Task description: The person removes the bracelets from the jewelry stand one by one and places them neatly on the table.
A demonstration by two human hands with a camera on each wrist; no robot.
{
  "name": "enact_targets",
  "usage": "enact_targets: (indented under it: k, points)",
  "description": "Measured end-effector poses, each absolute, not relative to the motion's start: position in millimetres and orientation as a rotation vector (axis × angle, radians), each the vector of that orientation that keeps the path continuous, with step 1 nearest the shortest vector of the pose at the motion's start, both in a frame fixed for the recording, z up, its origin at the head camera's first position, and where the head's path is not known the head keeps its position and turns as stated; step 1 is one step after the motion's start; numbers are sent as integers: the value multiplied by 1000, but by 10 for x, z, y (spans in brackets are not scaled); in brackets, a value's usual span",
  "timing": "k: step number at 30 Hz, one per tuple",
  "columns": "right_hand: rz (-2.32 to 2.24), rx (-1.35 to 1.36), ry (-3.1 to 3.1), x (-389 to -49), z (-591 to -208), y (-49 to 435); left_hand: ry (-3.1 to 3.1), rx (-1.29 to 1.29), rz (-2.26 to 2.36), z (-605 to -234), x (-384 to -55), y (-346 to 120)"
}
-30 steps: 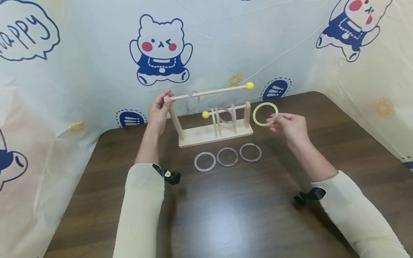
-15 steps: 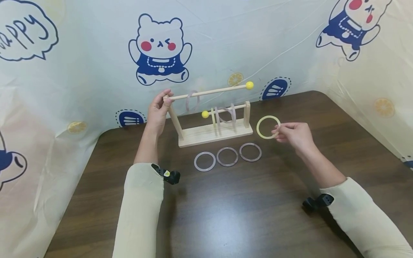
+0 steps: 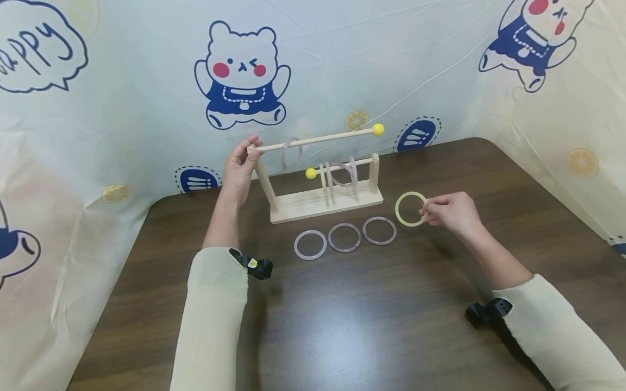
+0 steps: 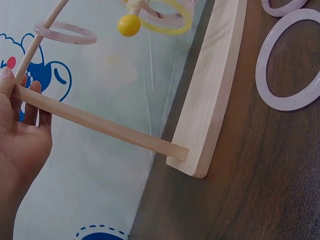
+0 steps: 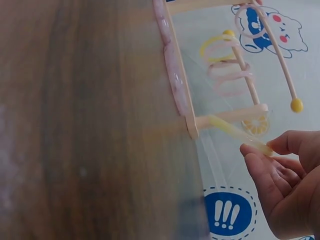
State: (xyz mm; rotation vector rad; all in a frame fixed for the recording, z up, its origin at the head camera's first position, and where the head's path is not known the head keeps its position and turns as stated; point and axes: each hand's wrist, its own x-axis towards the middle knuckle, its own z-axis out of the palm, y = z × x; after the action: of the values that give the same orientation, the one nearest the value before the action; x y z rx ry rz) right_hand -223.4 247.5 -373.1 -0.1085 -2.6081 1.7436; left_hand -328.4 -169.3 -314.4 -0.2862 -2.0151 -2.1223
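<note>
A pale wooden bangle stand [image 3: 325,202] has two rods with yellow ball ends at different heights. My left hand [image 3: 239,168] grips the top of its taller left post, where the upper rod begins. One pale purple bangle [image 3: 292,153] hangs on that upper rod. On the lower rod hang a yellow bangle [image 3: 323,177] and several pale purple ones. To the right of the stand, my right hand [image 3: 452,213] pinches another yellow bangle [image 3: 398,209] by its right edge, between thumb and fingers. In the right wrist view this held bangle [image 5: 235,132] appears edge-on.
Three pale purple bangles lie in a row before the stand: a left one [image 3: 310,258], a middle one [image 3: 344,250] and a right one [image 3: 380,243]. The dark wooden table [image 3: 337,326] meets a printed cloth backdrop [image 3: 146,108] behind the stand.
My right hand has moved toward me and slightly right with the yellow bangle, away from the stand's right post. The left hand stays on the left post.
</note>
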Motion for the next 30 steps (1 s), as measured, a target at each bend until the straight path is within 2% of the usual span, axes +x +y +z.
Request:
enact_targets:
  k: [30]
  points:
    - [1461,-89,-2884,-2280,-3854,2662,-2018,-318,-2101,-3144,-3264,-1680]
